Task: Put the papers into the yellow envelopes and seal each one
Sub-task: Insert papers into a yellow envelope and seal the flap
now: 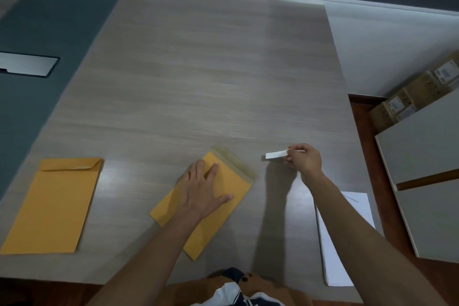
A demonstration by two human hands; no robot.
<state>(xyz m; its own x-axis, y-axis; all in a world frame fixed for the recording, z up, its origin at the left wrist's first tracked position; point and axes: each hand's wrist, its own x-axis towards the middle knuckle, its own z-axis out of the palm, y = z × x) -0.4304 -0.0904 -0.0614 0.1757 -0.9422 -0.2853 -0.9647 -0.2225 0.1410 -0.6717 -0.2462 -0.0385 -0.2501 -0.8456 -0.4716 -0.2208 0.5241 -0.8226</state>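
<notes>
Bare grey wood-grain tabletop (198, 69) lies beyond the flat yellow paper envelopes (53, 206); white paper stack (332, 243) occupies the right edge.

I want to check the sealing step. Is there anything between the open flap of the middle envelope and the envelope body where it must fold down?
Possibly: the left hand lies flat on the middle envelope, its fingers close to the open flap. The right hand holds the peeled strip off to the side.

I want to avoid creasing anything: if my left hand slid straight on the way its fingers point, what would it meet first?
Probably the open flap of the yellow envelope that the left hand presses flat. Past it only bare table shows, though height is hard to judge.
</notes>
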